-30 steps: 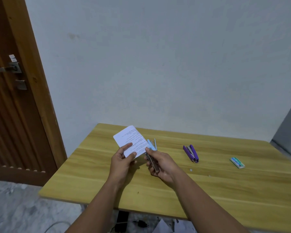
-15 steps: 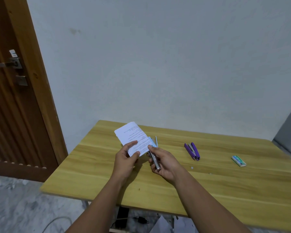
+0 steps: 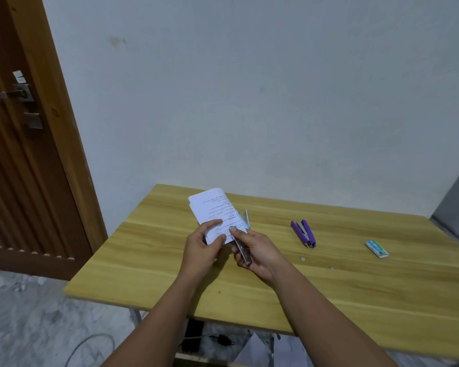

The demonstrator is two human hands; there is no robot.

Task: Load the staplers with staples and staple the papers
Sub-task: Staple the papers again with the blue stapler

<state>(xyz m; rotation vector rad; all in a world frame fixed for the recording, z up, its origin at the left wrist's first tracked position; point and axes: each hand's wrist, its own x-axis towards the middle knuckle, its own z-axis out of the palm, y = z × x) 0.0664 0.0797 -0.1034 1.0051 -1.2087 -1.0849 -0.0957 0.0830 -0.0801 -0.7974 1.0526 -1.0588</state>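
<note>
Left hand grip: pinching folded papers above desk. Right hand grip: curled round blue stapler at papers' edge. Purple stapler, staple box: on desk, right.

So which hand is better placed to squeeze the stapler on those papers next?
Probably the right hand: it already grips the blue stapler at the papers' corner, while the left hand pinches the papers.

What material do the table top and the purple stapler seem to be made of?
Table: looks like wood or wood-look laminate, with pale grain bands and a smooth matt finish; which one cannot be told. Purple stapler: seems glossy plastic shell, with a grey metal part showing inside.
</note>
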